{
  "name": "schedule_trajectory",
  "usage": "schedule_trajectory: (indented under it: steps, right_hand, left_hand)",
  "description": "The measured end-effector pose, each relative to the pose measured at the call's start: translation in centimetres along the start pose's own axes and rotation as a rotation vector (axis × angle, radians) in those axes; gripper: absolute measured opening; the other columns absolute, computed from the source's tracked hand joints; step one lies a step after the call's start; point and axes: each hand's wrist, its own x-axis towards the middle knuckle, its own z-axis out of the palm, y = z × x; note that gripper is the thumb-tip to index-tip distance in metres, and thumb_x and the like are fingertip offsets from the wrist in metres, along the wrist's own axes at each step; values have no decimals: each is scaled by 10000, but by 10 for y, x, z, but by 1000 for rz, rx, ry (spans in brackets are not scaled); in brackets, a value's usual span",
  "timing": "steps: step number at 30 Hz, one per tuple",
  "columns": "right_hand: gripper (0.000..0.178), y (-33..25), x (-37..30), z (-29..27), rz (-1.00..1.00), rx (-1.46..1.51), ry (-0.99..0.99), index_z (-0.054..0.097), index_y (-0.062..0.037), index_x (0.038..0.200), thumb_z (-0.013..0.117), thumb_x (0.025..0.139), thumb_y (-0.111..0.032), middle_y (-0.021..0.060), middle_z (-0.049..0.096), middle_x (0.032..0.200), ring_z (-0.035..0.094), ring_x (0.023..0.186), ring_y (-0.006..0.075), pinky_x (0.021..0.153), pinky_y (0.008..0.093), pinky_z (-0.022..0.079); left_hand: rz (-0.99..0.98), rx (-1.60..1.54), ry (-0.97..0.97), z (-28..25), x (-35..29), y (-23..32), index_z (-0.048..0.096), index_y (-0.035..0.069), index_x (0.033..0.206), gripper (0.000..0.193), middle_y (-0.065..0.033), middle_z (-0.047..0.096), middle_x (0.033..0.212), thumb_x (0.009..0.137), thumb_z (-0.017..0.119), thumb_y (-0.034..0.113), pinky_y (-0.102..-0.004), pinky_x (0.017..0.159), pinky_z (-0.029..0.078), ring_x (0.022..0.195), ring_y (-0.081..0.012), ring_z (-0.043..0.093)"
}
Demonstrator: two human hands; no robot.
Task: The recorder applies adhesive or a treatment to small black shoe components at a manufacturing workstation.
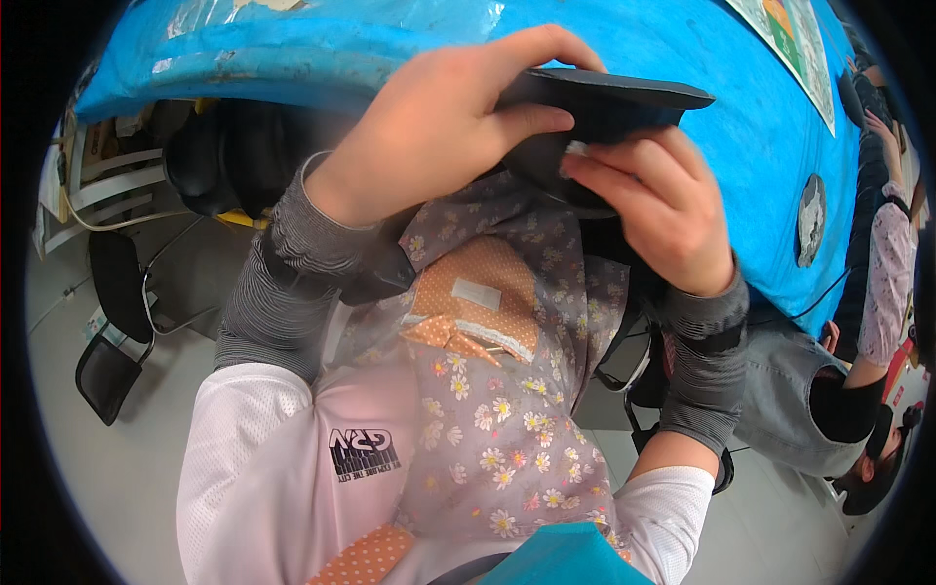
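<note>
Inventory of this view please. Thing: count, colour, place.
Curved sheet-like piece: 1, black, left hand
Small bit: 1, white, right fingertips
Plastic-covered table: 1, blue, across top
Round patch: 1, grey, table's right
Printed paper sheet: 1, green-orange-white, upper right
Bulky items: count unclear, black, upper left
Chair with metal frame: 1, black, left
Co-worker: 1, grey trousers, right edge
Floral apron: 1, grey, wearer's front
Striped sleeve covers: 2, grey, forearms
Left hand: 1, bare, upper centre
Right hand: 1, bare, right of centre

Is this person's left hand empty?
No, the left hand grips a black piece between its thumb and other fingers.
</note>
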Motion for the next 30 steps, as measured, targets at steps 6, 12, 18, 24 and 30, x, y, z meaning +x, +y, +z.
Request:
schedule_trajectory:
  steps: [6,12,18,24,30]
  right_hand:
    - [341,22,-25,-21,139,-37,-9,708,-14,974,667,638,29,61,602,832,577,775,230,656,324,484]
    - [312,-7,4,-12,18,-132,115,709,-20,958,664,649,-20,66,621,884,586,801,246,698,339,497]
    - [271,14,-5,-6,92,34,52,711,-38,939,672,672,-10,53,614,851,581,781,230,685,327,484]
    - [338,20,-22,-17,167,-209,113,713,-31,965,679,637,44,60,623,827,591,771,239,664,319,492]
    - [328,8,3,5,97,17,128,710,-34,967,668,647,27,59,641,864,596,785,242,693,340,498]
  left_hand:
    - [-133,-70,28,-5,0,9,593,94,1170,342,-161,685,959,858,696,189,-374,751,514,873,-327,670]
    - [-390,-197,-160,-25,12,31,571,14,1156,283,-169,664,1053,916,637,150,-339,835,486,956,-298,647]
    - [-100,76,76,-9,-2,4,597,67,1167,347,-172,684,961,858,696,190,-382,760,514,878,-328,671]
    - [-209,97,-9,-10,3,14,586,41,1241,480,-75,629,893,843,742,260,-272,628,414,687,-139,470]
    - [-196,-37,-12,-7,3,4,584,36,1213,432,-85,634,912,853,733,221,-294,673,443,733,-157,524]
